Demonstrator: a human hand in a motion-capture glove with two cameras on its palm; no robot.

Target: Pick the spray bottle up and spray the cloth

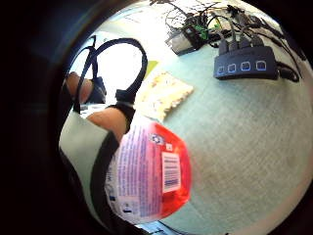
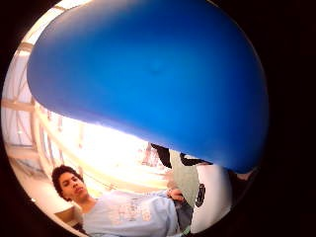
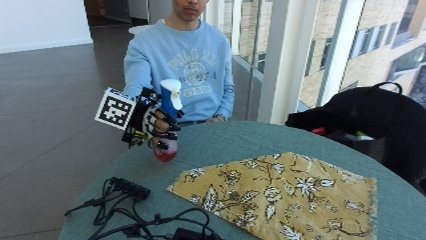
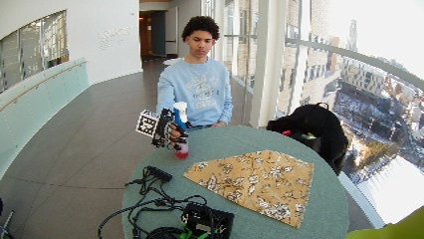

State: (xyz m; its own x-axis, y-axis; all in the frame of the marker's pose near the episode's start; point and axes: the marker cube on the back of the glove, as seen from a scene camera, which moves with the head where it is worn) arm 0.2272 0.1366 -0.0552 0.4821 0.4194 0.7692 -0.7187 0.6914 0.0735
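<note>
Gloved right hand (image 3: 154, 126) curled around spray bottle (image 3: 168, 120), held upright above table edge (image 3: 219, 137), yellow cloth (image 3: 279, 195) nearby

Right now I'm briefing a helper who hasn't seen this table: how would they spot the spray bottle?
Start at the round green table with the yellow flowered cloth spread on it. At the edge nearest the seated person, the gloved right hand holds the spray bottle upright above the tabletop. Its white nozzle, blue neck and red base set it apart from the black cables nearby.
</note>
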